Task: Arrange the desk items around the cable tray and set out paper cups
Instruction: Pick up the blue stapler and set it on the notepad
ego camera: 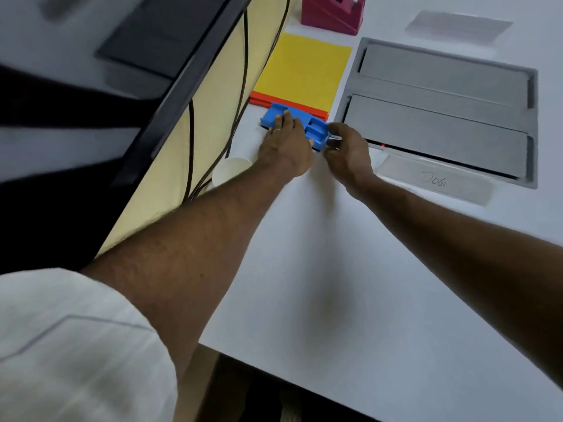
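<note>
A blue plastic holder (pixel 315 129) lies on the white desk just in front of the yellow pad (pixel 304 71), left of the grey cable tray (pixel 441 86). My left hand (pixel 286 144) rests on top of the holder with its fingers over the left half. My right hand (pixel 347 150) pinches the holder's right end, where a small shiny metal part shows between the fingers. A white paper cup (pixel 228 173) lies on its side under my left forearm, near the desk's left edge.
A dark red tape dispenser (pixel 333 12) stands behind the pad. Clear plastic name plates (pixel 435 182) lie in front of the tray and beyond it. An orange folder edge (pixel 259 97) sticks out under the pad. Black cables (pixel 190 132) hang past the desk's left edge.
</note>
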Available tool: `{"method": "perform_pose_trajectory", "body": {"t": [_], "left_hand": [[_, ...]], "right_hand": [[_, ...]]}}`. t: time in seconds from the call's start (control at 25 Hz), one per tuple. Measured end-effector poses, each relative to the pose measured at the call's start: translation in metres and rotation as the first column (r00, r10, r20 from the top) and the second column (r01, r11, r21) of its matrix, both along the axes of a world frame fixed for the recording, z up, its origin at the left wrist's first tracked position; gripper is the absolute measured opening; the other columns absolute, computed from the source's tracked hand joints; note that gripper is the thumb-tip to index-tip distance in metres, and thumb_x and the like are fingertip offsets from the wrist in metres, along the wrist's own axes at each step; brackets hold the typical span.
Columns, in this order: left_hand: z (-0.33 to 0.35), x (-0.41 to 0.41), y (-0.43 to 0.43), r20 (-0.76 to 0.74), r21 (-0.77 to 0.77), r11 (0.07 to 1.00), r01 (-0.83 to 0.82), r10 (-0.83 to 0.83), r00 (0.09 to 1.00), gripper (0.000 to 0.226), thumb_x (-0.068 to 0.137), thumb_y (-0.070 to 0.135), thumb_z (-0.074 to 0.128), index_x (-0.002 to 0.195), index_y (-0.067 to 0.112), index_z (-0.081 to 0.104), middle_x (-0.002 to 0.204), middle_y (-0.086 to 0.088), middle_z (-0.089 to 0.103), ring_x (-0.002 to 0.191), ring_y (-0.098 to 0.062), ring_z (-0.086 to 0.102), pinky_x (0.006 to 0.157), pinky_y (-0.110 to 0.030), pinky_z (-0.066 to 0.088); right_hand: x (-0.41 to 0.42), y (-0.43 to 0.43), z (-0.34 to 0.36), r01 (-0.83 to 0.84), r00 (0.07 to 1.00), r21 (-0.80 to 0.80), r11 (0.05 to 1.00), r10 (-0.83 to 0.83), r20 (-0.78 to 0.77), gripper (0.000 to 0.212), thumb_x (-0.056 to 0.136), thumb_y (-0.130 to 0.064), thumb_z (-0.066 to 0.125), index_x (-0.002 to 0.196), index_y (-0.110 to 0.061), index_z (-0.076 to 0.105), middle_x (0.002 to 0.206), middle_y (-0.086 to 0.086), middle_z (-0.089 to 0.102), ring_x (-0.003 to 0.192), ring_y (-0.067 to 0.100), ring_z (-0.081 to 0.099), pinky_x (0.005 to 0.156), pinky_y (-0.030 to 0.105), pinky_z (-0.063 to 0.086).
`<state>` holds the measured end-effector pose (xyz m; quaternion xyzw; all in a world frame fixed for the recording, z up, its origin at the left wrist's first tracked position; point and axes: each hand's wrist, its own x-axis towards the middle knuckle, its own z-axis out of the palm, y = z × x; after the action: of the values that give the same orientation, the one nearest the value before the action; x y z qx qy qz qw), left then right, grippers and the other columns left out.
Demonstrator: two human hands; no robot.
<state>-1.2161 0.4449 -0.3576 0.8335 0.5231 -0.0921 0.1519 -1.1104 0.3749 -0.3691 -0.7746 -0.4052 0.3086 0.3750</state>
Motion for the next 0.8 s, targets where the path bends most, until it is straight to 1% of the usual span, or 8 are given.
{"method": "perform_pose_trajectory", "body": {"t": [0.04, 0.12, 0.28, 0.48, 0.56, 0.64, 0.72, 0.8], "left_hand": [[-0.001, -0.001, 0.001, -0.008, 0.003, 1.0, -0.022, 0.022, 1.0, 0.071, 0.106, 0.037, 0.039, 0.159, 0.0, 0.009, 0.168, -0.02, 0.002, 0.156, -0.037, 0.004, 0.128, -0.045, 0.012], [-0.002, -0.004, 0.003, -0.036, 0.009, 0.999, -0.05, 0.05, 0.998, 0.074, 0.105, 0.039, 0.04, 0.159, 0.0, 0.007, 0.168, -0.021, 0.0, 0.156, -0.04, 0.004, 0.126, -0.046, 0.013], [-0.002, -0.012, 0.006, -0.076, 0.037, 0.998, -0.041, 0.044, 0.996, 0.073, 0.105, 0.037, 0.04, 0.16, 0.002, 0.006, 0.168, -0.021, 0.001, 0.156, -0.04, 0.005, 0.126, -0.046, 0.014], [0.008, -0.011, 0.011, -0.108, 0.02, 0.999, -0.047, 0.049, 0.993, 0.073, 0.105, 0.039, 0.04, 0.16, 0.004, 0.007, 0.169, -0.018, -0.001, 0.156, -0.039, 0.003, 0.126, -0.048, 0.01], [0.014, -0.011, 0.012, -0.105, 0.019, 0.999, -0.035, 0.036, 0.994, 0.073, 0.105, 0.039, 0.039, 0.16, 0.005, 0.008, 0.169, -0.018, 0.0, 0.156, -0.038, 0.003, 0.126, -0.049, 0.008], [0.021, -0.013, 0.009, -0.104, 0.03, 0.999, -0.037, 0.04, 0.994, 0.07, 0.105, 0.038, 0.037, 0.16, 0.004, 0.009, 0.169, -0.019, 0.003, 0.157, -0.036, 0.003, 0.128, -0.049, 0.007], [0.03, -0.013, -0.004, -0.095, 0.043, 0.997, -0.067, 0.071, 0.993, 0.069, 0.105, 0.038, 0.036, 0.159, 0.003, 0.01, 0.169, -0.019, 0.005, 0.157, -0.034, 0.003, 0.128, -0.048, 0.006], [0.04, -0.01, -0.023, -0.024, 0.06, 0.992, -0.11, 0.111, 0.993, 0.067, 0.105, 0.035, 0.036, 0.159, 0.003, 0.012, 0.169, -0.018, 0.008, 0.157, -0.032, 0.004, 0.128, -0.047, 0.004]], "right_hand": [[-0.003, 0.003, 0.002, 0.0, 0.999, 0.005, 1.0, 0.0, -0.049, 0.052, 0.093, 0.006, 0.052, 0.142, -0.008, 0.051, 0.138, 0.01, 0.058, 0.111, 0.021, 0.064, 0.1, 0.032, 0.054], [-0.007, 0.009, 0.007, -0.005, 0.994, 0.011, 1.0, 0.006, -0.11, 0.052, 0.093, 0.005, 0.053, 0.144, -0.008, 0.051, 0.137, 0.007, 0.06, 0.111, 0.019, 0.066, 0.1, 0.034, 0.056], [-0.01, 0.013, 0.008, -0.057, 0.988, -0.016, 0.998, 0.054, -0.148, 0.062, 0.091, 0.012, 0.045, 0.15, -0.008, 0.044, 0.145, 0.01, 0.055, 0.124, 0.021, 0.061, 0.108, 0.037, 0.051], [-0.013, 0.01, 0.007, -0.15, 0.979, -0.02, 0.989, 0.145, -0.142, 0.069, 0.089, 0.016, 0.043, 0.153, -0.009, 0.039, 0.157, 0.008, 0.042, 0.143, 0.024, 0.045, 0.117, 0.04, 0.042], [-0.014, 0.004, 0.009, -0.177, 0.978, -0.015, 0.984, 0.174, -0.11, 0.07, 0.089, 0.015, 0.042, 0.154, -0.01, 0.038, 0.159, 0.007, 0.04, 0.146, 0.023, 0.041, 0.119, 0.037, 0.038], [-0.015, -0.004, 0.012, -0.213, 0.977, -0.015, 0.977, 0.213, -0.031, 0.066, 0.091, 0.011, 0.042, 0.153, -0.01, 0.039, 0.158, 0.008, 0.042, 0.145, 0.023, 0.042, 0.119, 0.035, 0.038], [-0.018, -0.011, 0.017, -0.246, 0.967, -0.004, 0.969, 0.245, 0.07, 0.057, 0.096, 0.003, 0.045, 0.151, -0.008, 0.042, 0.155, 0.01, 0.046, 0.141, 0.024, 0.046, 0.119, 0.037, 0.038], [-0.024, -0.018, 0.023, -0.263, 0.959, 0.047, 0.964, 0.256, 0.124, 0.047, 0.101, -0.007, 0.049, 0.148, -0.006, 0.047, 0.151, 0.011, 0.051, 0.139, 0.025, 0.049, 0.116, 0.038, 0.04]]}}
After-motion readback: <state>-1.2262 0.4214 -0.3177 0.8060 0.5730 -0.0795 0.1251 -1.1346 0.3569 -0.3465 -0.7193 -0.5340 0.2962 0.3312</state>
